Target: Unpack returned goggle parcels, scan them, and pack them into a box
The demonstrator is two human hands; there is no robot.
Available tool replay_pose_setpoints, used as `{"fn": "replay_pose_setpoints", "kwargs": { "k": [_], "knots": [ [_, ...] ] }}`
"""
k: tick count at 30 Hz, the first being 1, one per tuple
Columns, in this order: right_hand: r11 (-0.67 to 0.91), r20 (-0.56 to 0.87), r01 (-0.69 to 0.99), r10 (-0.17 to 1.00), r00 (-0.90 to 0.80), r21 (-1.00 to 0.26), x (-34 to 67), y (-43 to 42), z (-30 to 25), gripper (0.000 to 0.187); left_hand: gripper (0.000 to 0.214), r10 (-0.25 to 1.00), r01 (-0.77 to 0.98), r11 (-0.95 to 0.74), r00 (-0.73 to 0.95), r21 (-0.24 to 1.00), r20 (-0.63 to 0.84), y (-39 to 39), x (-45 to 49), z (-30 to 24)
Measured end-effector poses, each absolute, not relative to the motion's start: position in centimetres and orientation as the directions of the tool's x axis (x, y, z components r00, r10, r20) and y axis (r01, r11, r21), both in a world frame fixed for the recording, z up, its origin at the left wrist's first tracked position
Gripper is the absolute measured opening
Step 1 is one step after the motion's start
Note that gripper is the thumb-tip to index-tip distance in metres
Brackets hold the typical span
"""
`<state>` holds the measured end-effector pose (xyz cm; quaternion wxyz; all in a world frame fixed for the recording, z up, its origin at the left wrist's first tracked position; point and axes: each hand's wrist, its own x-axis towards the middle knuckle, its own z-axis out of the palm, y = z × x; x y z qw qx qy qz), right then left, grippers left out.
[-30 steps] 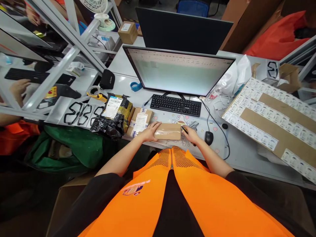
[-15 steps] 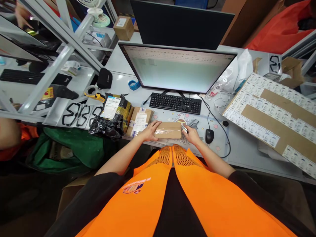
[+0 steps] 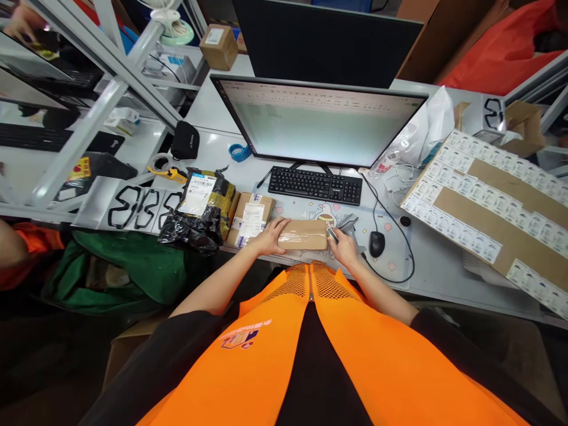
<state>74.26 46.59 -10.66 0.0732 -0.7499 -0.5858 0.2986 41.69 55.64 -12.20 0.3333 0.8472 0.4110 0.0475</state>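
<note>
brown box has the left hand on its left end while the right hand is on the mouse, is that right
Not quite: the head view shows the right hand holding a small tool at the box's right end, while the mouse lies apart. The left hand is on the brown box's left end.

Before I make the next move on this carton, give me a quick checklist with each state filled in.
1. Left grip on the carton: ok; the left hand holds its left end.
2. Small tool held: ok; it is in the right hand, by the carton's right end.
3. Tool's tip, out or in: cannot tell; too small here.
4. Left fingers away from the tool: ok; they are at the opposite end.
5. Room on the left: not ok; a labelled box sits close by the left hand.
6. Cable off the right forearm: cannot tell; it runs close, contact unclear.
</note>
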Motion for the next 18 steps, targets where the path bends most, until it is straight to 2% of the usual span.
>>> {"fn": "replay_pose_setpoints", "kwargs": {
  "k": [13,18],
  "knots": [
    [-0.098,-0.304,0.802,0.947,-0.107,-0.589,77.7,47.5,-12.2,0.049,0.125,0.75,0.688,-0.414,0.629,0.596,-0.205,55.4,41.8,-11.8],
    [-0.098,-0.295,0.739,0.945,-0.14,-0.666,77.8,45.5,-12.2,0.048,0.124,0.721,0.675,-0.451,0.661,0.584,-0.208,55.5,41.9,-11.3]
  ]
}}
